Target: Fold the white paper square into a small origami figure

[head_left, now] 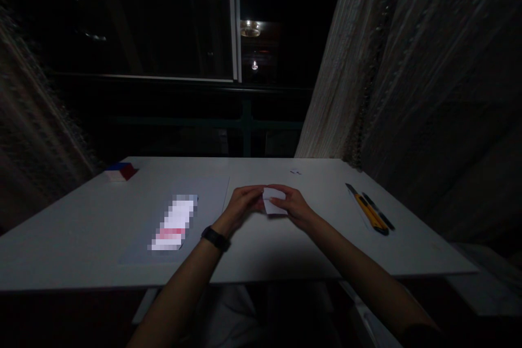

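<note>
A small piece of white paper [274,202] is held up between my two hands, above the middle of the table. My left hand [247,199], with a dark watch [216,238] on its wrist, is closed on the paper's left edge. From the other side my right hand [294,204] pinches it, the thumb lying across its front. Fingers behind the paper are hidden. To the left, a phone [175,222] with a bright, pixelated screen lies on a large pale sheet [212,196].
On the right of the white table [253,261] lie a yellow box cutter [369,212] and a dark pen [378,211]. Small dark scraps [296,172] are near the back edge. A blue, red and white block [121,171] stands at the back left. Curtains [334,65] hang beyond.
</note>
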Demonstrator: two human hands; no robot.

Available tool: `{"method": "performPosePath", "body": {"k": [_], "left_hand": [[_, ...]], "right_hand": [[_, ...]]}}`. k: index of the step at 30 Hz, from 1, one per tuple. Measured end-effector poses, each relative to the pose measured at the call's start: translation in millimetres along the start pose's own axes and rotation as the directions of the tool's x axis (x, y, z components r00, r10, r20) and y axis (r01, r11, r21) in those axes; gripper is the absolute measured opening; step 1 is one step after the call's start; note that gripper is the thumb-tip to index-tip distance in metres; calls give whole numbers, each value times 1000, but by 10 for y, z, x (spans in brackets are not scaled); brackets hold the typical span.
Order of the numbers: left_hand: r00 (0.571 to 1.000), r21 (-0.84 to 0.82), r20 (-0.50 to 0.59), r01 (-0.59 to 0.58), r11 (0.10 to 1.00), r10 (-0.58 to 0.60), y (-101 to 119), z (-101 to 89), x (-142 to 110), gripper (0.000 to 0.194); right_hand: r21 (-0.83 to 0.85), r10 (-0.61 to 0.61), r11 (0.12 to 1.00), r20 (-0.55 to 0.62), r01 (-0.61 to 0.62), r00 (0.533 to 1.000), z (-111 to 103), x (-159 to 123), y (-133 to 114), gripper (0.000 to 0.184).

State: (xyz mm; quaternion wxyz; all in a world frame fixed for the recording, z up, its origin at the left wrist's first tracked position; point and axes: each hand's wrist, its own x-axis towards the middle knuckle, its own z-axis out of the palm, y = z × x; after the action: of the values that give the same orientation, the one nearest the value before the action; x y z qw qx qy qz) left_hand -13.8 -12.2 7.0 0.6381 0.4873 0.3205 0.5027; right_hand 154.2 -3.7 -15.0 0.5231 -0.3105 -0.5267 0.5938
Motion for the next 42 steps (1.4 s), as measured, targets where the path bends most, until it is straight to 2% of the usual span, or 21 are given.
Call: {"method": "performPosePath", "body": {"k": [6,10,16,20,25,28,33,39,42], "left_hand": [[993,211,-115,-14,977,39,-43,6,28,34],[988,239,-137,-31,971,65,-68,-14,60,32],[983,279,-162,-39,959,87,-85,-19,79,32],[985,294,-153,-33,955,81,-87,-21,74,36],[993,294,-61,-81,952,104,-70,10,42,56],[991,304,-65,-93,948,118,-50,37,31,53],[992,299,-85,-68,952,97,-13,42,22,47],[997,207,9,-78,975,78,-10,-10,4,49],[998,180,13,-58,982,57,-16,-20,9,49]], "right_hand": [[-187,-69,980,-15,65,997,-17,15,33,48],[-290,-119,951,-10,111,993,-19,22,37,49],[-338,-196,924,-11,181,980,-1,3,26,58],[-422,-224,888,-50,183,973,14,4,35,46],[-369,-193,918,-94,146,977,-24,41,57,42],[-350,-194,924,-81,154,978,-42,50,58,43],[-333,-128,938,-75,96,989,-32,41,59,48],[-224,-21,975,-91,0,996,-42,25,27,45],[-148,38,988,-93,-52,995,-43,19,11,45]]}}
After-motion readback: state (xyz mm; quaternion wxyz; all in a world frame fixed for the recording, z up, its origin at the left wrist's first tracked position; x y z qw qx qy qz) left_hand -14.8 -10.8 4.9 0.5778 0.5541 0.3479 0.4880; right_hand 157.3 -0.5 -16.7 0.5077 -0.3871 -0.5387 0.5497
